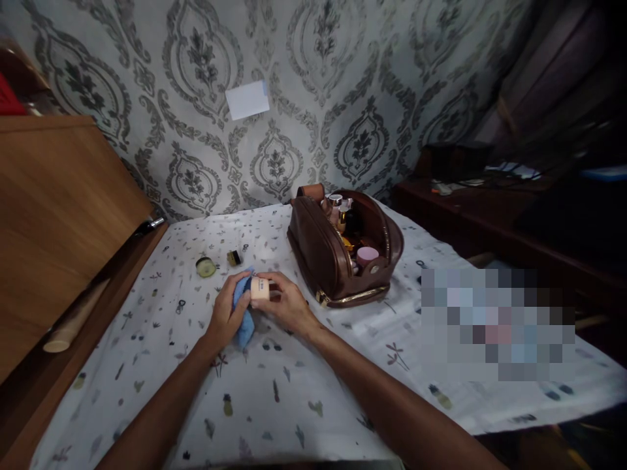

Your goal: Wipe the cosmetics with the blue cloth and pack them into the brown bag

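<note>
My left hand point(226, 312) is closed around a blue cloth point(243, 320) that hangs down between both hands. My right hand point(288, 304) grips a small beige cosmetic bottle point(259, 288), held on its side against the cloth. Both hands hover just above a white patterned tablecloth point(274, 385). To the right of them stands an open brown leather toiletry bag point(337, 251) with several bottles and a pink jar inside.
A small round yellow-green tin point(206, 266) and a little dark jar point(234, 258) lie on the cloth behind my left hand. A wooden cabinet point(53, 215) stands at the left, a patterned wall behind, and a dark low shelf point(490, 209) at the right.
</note>
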